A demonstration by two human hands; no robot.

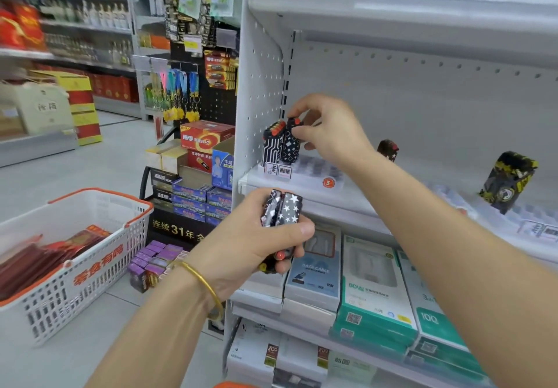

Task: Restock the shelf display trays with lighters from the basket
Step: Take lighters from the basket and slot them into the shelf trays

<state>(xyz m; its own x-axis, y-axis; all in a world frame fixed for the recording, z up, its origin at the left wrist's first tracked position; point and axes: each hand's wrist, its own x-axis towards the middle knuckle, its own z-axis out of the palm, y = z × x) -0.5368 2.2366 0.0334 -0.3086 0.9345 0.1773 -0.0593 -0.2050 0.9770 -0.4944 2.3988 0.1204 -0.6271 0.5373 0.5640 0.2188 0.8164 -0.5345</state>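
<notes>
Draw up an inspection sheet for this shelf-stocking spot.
Surface: white shelf with perforated back panel.
Job's things: clear display tray holding a few upright lighters at its left end; basket at left, red packets visible inside.
Clutter: star-patterned lighter and tilted camouflage lighter further right.
Grips: left hand holds a bundle of lighters; right hand pinches one lighter by its top, beside the upright ones.
Cables: nothing seen.
Surroundings: boxed chargers below; battery stand left.

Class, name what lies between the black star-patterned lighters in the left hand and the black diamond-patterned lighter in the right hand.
Head view: the labelled front of the clear plastic tray and the white shelf edge.
</notes>
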